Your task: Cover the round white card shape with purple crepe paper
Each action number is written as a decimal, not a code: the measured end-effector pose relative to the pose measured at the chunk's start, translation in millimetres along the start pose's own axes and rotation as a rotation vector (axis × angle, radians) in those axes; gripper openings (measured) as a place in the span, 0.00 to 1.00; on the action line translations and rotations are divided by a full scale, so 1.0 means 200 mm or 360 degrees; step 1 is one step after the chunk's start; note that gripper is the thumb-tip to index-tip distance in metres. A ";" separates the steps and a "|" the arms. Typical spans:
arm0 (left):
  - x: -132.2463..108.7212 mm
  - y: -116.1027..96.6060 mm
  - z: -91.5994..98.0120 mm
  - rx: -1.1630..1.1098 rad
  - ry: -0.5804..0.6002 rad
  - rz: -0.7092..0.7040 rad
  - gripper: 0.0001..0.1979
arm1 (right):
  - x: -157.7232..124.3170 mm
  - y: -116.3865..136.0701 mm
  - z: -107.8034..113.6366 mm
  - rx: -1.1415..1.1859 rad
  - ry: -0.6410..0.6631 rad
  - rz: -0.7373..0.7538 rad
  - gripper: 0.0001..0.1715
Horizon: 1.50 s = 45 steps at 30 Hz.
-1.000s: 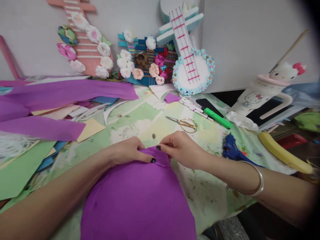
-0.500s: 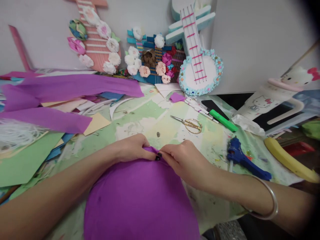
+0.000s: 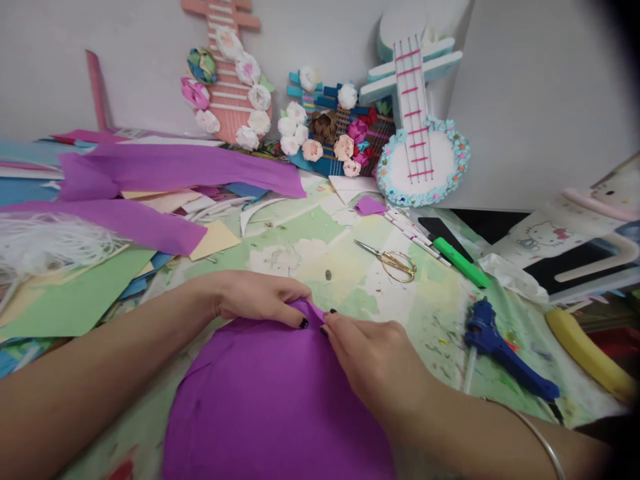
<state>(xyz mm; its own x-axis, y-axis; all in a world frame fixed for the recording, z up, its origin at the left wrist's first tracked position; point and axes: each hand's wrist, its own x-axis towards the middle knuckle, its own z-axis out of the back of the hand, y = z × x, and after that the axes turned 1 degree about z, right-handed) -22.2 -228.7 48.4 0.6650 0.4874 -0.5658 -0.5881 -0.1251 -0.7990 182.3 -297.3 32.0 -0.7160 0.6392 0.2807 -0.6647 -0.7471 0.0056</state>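
A rounded piece covered in purple paper (image 3: 280, 400) fills the lower middle of the head view, its edge creased and folded. My left hand (image 3: 263, 299) is closed on its top edge, thumb lying on the face and fingers behind. Just to the right, my right hand (image 3: 363, 347) pinches the same edge between thumb and fingers, where the paper rises in a small fold. Beyond the hands lie gold-handled scissors (image 3: 395, 263), touched by neither hand. The lower part of the purple piece runs out of view.
Purple strips (image 3: 200, 167) and coloured sheets (image 3: 90, 287) heap at the left. On the right are a blue glue gun (image 3: 505, 350), a green marker (image 3: 461, 262), a banana (image 3: 590, 350) and a white tumbler (image 3: 545, 237). Decorated paper instruments (image 3: 420, 160) lean on the wall.
The view has turned slightly left, so the background sits further right. My hands have moved a little apart along the purple edge, and the paper between them now stands up more.
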 end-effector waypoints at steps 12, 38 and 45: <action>0.04 0.01 -0.05 -0.0419 -0.0135 0.0068 0.11 | -0.05 0.12 -0.08 -0.0563 -0.0335 0.0240 0.19; 0.07 -0.02 -0.06 0.0548 -0.0276 0.0025 0.20 | -0.27 0.24 -0.07 0.0002 -0.0497 -0.0086 0.22; 0.05 -0.03 -0.06 0.0493 -0.0337 0.0023 0.19 | -0.26 0.17 0.02 0.0314 -0.0510 -0.0371 0.25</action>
<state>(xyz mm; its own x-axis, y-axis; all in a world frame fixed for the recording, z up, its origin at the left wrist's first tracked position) -6.9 -233.7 45.5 0.5646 0.6597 -0.4961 -0.7297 0.1180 -0.6735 196.8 -356.9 21.5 -0.4286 0.7291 0.5336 -0.7249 -0.6300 0.2787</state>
